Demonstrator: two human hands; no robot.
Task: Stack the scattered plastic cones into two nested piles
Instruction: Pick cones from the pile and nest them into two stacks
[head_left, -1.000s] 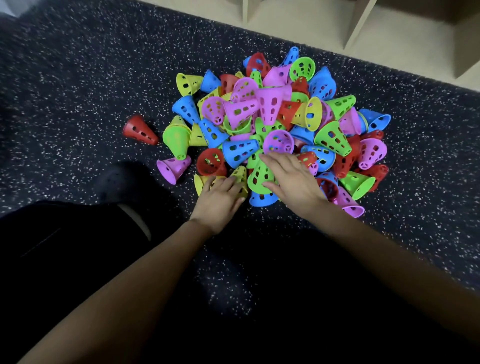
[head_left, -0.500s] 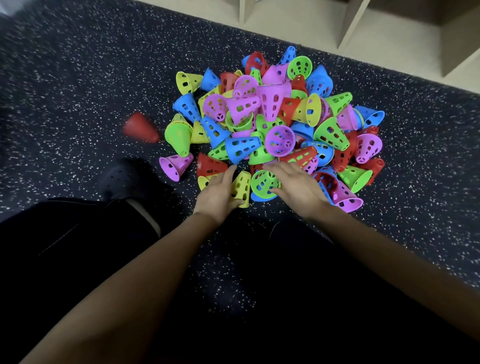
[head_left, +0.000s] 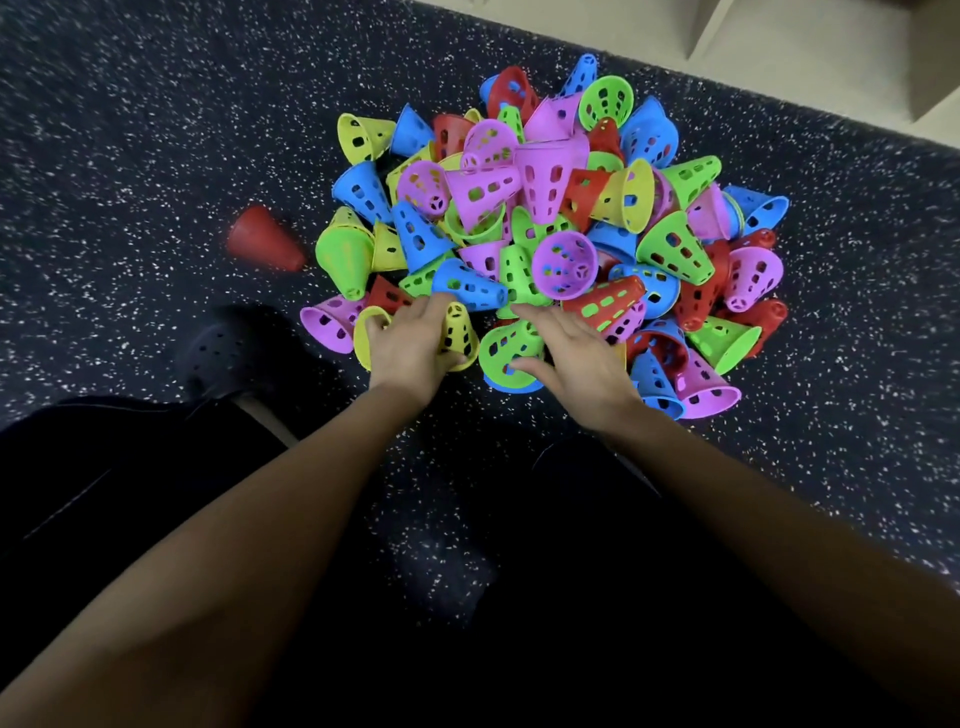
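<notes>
**Plastic cones, mixed colours: one loose heap, floor**

Heap of cones (head_left: 545, 182) in pink, blue, green, yellow and red lies unstacked on the dark speckled floor (head_left: 130, 130), directly beyond both grips. Left grip (head_left: 415, 348) is curled round a yellow cone (head_left: 460, 332) at the heap's near edge. Right grip (head_left: 576, 358) is spread, fingers nearly straight, resting on a green cone (head_left: 506, 348), thumb at its rim. A lone red cone (head_left: 265, 241) lies apart, beyond and left of the left grip. A black shoe (head_left: 218, 353) is to its left.
</notes>
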